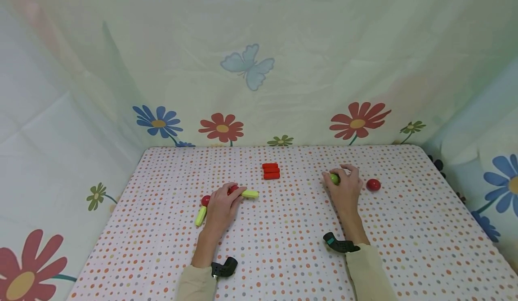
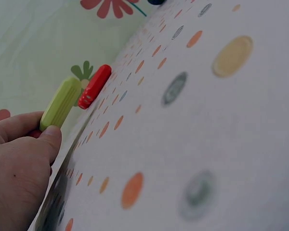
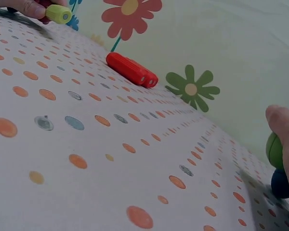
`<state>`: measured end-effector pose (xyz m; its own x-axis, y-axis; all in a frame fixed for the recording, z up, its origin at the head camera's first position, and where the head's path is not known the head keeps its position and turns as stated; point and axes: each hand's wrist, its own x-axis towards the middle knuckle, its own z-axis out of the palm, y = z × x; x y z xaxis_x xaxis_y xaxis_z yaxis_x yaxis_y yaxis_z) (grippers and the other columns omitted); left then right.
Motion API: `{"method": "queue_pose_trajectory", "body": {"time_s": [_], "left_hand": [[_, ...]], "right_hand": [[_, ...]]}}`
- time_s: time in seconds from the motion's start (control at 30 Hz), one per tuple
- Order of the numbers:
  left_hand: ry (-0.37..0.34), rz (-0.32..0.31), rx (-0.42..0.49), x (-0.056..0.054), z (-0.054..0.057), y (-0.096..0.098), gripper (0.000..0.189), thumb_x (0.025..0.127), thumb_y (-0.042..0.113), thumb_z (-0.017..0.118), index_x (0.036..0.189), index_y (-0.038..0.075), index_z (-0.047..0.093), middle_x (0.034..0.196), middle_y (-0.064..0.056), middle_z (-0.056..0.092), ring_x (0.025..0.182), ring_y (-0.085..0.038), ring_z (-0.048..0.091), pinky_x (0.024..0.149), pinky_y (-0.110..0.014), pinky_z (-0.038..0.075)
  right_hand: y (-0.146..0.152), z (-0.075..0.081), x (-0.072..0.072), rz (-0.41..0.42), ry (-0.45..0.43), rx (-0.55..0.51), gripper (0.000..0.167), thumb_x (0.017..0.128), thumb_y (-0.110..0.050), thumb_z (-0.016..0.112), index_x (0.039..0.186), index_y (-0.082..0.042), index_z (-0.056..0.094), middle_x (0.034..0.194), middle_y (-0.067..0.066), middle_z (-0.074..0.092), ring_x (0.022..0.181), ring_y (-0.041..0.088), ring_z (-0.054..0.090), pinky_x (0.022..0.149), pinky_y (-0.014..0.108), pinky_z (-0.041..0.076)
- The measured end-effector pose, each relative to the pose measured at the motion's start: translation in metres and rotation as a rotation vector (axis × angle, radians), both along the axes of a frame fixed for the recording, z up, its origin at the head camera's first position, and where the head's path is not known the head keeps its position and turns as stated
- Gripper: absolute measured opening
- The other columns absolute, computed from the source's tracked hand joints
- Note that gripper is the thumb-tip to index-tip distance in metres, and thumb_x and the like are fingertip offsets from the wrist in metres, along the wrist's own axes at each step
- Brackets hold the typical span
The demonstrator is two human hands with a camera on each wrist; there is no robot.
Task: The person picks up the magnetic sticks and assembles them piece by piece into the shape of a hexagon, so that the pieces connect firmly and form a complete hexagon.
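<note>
My left hand (image 1: 218, 205) pinches a ribbed yellow-green toy rod (image 2: 61, 103) between thumb and fingers. A red ball (image 1: 232, 189) shows at its fingertips, partly hidden by them. Beside that hand lie a second red ball (image 1: 205, 200) and another yellow-green rod (image 1: 200, 216), end against ball. Farther right, my right hand (image 1: 345, 188) holds a green ball (image 1: 334, 178) with curled fingers. Just below the green ball, a dark blue ball (image 3: 281, 184) shows in the right wrist view, half covered by the hand. To the right of this hand sits a larger-looking red ball (image 1: 373, 184).
Three red rods (image 1: 271, 171) lie side by side toward the back of the table, between the hands. A dotted cloth (image 1: 283, 247) covers the table. Flower-printed curtain (image 1: 283, 103) hangs behind and at both sides. Dark devices are strapped at both wrists.
</note>
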<state>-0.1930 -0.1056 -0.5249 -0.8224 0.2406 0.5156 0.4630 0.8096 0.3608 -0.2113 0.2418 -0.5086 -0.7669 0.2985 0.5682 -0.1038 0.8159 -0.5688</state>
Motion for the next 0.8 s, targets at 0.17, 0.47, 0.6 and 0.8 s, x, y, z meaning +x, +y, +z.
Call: {"method": "queue_pose_trajectory", "body": {"time_s": [0.17,0.47,0.6,0.8], "left_hand": [[-0.022,0.003,-0.003,0.0,0.0,0.0,0.031,0.092,0.026,0.066,0.123,0.028,0.067,0.125,-0.006,0.062,0.109,-0.026,0.062,0.091,-0.044,0.05],[-0.036,0.011,-0.011,0.001,0.001,0.0,0.031,0.092,0.025,0.066,0.123,0.029,0.067,0.125,-0.005,0.061,0.111,-0.026,0.061,0.094,-0.046,0.049],[-0.01,0.005,-0.003,0.001,0.001,0.0,0.031,0.092,0.024,0.067,0.122,0.027,0.068,0.123,-0.006,0.062,0.109,-0.027,0.062,0.092,-0.047,0.05],[-0.004,0.001,-0.001,0.0,0.0,0.0,0.031,0.091,0.023,0.067,0.122,0.027,0.068,0.123,-0.006,0.062,0.108,-0.026,0.062,0.092,-0.047,0.05]], "right_hand": [[-0.001,0.0,0.0,0.068,0.173,0.008,0.025,0.082,-0.012,0.077,0.096,0.005,0.065,0.117,0.027,0.047,0.087,0.032,0.049,0.075,0.034,0.04],[-0.007,0.001,0.001,0.134,0.267,0.016,0.024,0.08,-0.006,0.077,0.097,0.004,0.065,0.106,0.022,0.051,0.094,0.031,0.054,0.08,0.017,0.037],[-0.012,0.0,-0.002,0.172,0.288,-0.013,0.024,0.079,-0.003,0.078,0.098,0.004,0.066,0.102,0.019,0.055,0.09,0.028,0.056,0.083,0.005,0.035],[-0.026,0.001,-0.002,0.297,0.257,-0.236,0.024,0.083,-0.002,0.073,0.105,0.004,0.066,0.108,0.017,0.056,0.097,0.005,0.055,0.084,0.002,0.042]]}}
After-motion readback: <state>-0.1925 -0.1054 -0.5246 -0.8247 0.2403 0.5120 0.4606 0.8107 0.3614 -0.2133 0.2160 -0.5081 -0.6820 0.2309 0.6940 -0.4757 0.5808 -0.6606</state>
